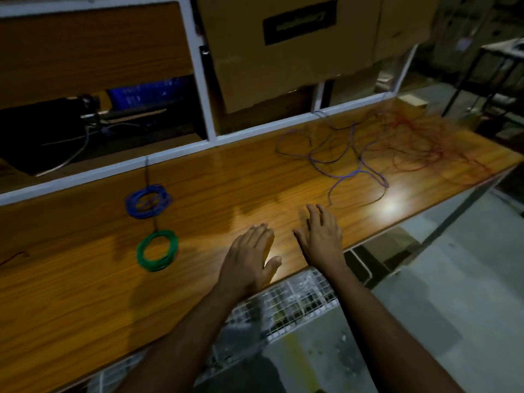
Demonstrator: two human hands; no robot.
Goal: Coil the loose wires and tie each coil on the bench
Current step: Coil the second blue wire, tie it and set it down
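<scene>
Loose purple wire (346, 163) and tangled red wire (419, 143) sprawl at the tabletop's (226, 177) far right; blue coil (149, 201) and green coil (157, 250) lie left. Left hand (249, 259) and right hand (321, 236) rest flat, fingers released, holding nothing.

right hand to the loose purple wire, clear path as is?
Probably yes. The right hand lies open and flat on the bench, holding nothing, and only bare benchtop lies between it and the nearest loop of the purple wire.

Both forearms are bare, left hand (249, 259) and right hand (321, 239) apparently without rings or gloves.
</scene>
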